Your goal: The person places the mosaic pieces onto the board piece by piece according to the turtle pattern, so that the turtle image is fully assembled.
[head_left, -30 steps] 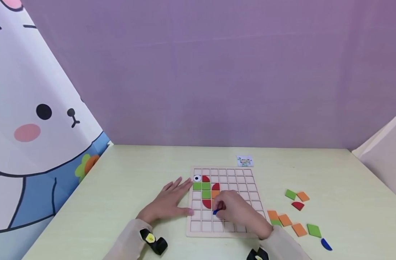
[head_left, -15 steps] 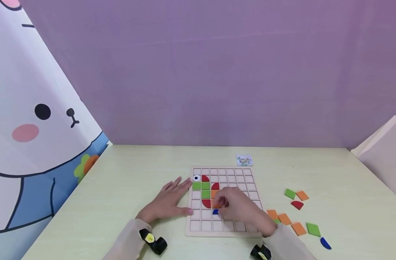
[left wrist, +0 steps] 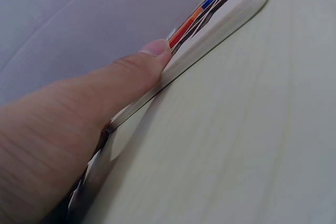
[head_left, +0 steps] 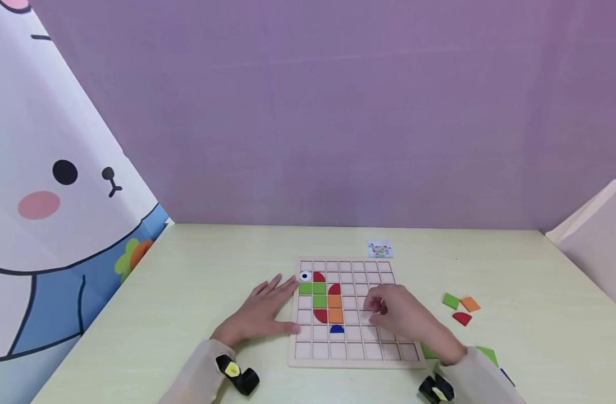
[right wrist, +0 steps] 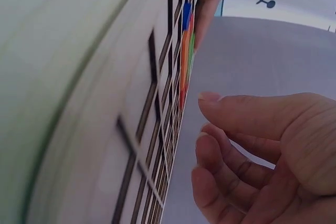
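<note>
Blue piece (head_left: 337, 329) lies in the board (head_left: 353, 364), whose edge the spread left hand (head_left: 259, 315) touches; the right hand (head_left: 397, 312) hangs over the board, holding nothing.

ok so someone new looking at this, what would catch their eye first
Probably the cartoon animal filling the left side of the head view, beside the purple backdrop. Next, the bright tiles grouped on the left half of the gridded board. The left hand lies against the board's left edge; the right hand hovers over its right half.
</note>
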The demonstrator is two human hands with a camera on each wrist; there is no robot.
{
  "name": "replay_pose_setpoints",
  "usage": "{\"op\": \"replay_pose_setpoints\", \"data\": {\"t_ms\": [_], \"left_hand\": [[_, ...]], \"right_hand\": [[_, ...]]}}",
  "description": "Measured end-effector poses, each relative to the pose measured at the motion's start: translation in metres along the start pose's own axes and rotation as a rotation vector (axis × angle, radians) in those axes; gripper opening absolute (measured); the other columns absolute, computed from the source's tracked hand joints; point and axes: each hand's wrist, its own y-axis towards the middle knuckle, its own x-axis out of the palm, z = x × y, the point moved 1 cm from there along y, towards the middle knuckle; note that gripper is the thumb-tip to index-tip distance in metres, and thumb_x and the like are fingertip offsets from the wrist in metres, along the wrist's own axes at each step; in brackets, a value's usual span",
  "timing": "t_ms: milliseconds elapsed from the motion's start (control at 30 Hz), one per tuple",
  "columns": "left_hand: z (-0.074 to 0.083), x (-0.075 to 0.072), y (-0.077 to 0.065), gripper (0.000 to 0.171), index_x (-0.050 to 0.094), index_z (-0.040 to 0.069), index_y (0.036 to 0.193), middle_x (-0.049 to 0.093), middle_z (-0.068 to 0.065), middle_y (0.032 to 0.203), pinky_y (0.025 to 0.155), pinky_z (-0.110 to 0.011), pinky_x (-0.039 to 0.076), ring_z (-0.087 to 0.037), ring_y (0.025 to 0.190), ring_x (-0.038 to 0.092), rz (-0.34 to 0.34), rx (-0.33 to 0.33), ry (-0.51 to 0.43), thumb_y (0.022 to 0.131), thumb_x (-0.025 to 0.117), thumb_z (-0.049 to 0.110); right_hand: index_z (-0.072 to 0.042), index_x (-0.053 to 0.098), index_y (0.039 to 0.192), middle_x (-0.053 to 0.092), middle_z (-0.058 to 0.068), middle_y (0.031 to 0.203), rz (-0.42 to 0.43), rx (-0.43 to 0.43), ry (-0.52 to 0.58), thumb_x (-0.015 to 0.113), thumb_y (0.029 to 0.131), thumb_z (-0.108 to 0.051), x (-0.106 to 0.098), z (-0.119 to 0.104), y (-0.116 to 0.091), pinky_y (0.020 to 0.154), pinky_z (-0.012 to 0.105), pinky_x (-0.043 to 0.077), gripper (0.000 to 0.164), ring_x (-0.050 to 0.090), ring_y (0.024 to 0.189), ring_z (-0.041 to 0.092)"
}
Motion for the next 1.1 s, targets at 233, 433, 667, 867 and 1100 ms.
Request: {"op": "replay_pose_setpoints", "data": {"t_ms": [233, 433, 667, 867, 1100], "left_hand": [[-0.001, 0.001, 0.000, 0.093, 0.020, 0.020, 0.153, 0.016, 0.003, 0.160, 0.119, -0.053, 0.007, -0.030, 0.149, 0.005, 0.000, 0.000, -0.003, 0.081, 0.056, 0.068], [-0.001, 0.001, 0.001, 0.093, 0.020, 0.021, 0.153, 0.016, 0.004, 0.160, 0.119, -0.053, 0.007, -0.029, 0.149, 0.005, -0.002, -0.009, -0.012, 0.081, 0.057, 0.067], [-0.002, 0.001, 0.001, 0.093, 0.020, 0.021, 0.153, 0.016, 0.004, 0.160, 0.119, -0.053, 0.008, -0.029, 0.149, 0.005, -0.002, -0.008, -0.004, 0.081, 0.056, 0.067], [-0.002, 0.002, 0.001, 0.093, 0.020, 0.021, 0.153, 0.015, 0.004, 0.160, 0.119, -0.053, 0.007, -0.029, 0.149, 0.005, -0.001, -0.011, -0.002, 0.081, 0.055, 0.069], [-0.001, 0.002, 0.000, 0.093, 0.020, 0.022, 0.153, 0.016, 0.005, 0.160, 0.119, -0.053, 0.007, -0.028, 0.149, 0.005, -0.002, -0.020, 0.000, 0.081, 0.055, 0.069]], "right_hand": [[-0.012, 0.065, 0.080, 0.054, -0.005, 0.072, 0.010, 0.007, -0.002, 0.073, 0.077, 0.003, -0.011, 0.019, -0.009, 0.060, 0.020, 0.040, 0.017, 0.048, 0.070, 0.013], [-0.012, 0.064, 0.080, 0.055, -0.004, 0.073, 0.019, 0.043, -0.021, 0.074, 0.076, 0.001, -0.019, 0.036, -0.016, 0.060, 0.020, 0.041, 0.017, 0.048, 0.071, 0.013], [-0.011, 0.064, 0.082, 0.056, -0.003, 0.075, 0.024, 0.102, -0.056, 0.072, 0.077, 0.001, -0.031, 0.055, -0.021, 0.057, 0.020, 0.041, 0.015, 0.048, 0.071, 0.014], [-0.008, 0.065, 0.084, 0.059, -0.002, 0.076, 0.050, 0.090, -0.093, 0.072, 0.074, 0.000, -0.045, 0.075, -0.025, 0.058, 0.021, 0.042, 0.015, 0.049, 0.070, 0.013], [-0.004, 0.064, 0.090, 0.061, 0.001, 0.080, 0.057, 0.134, -0.127, 0.072, 0.076, -0.002, -0.061, 0.102, -0.030, 0.056, 0.024, 0.045, 0.016, 0.052, 0.071, 0.015]]}}
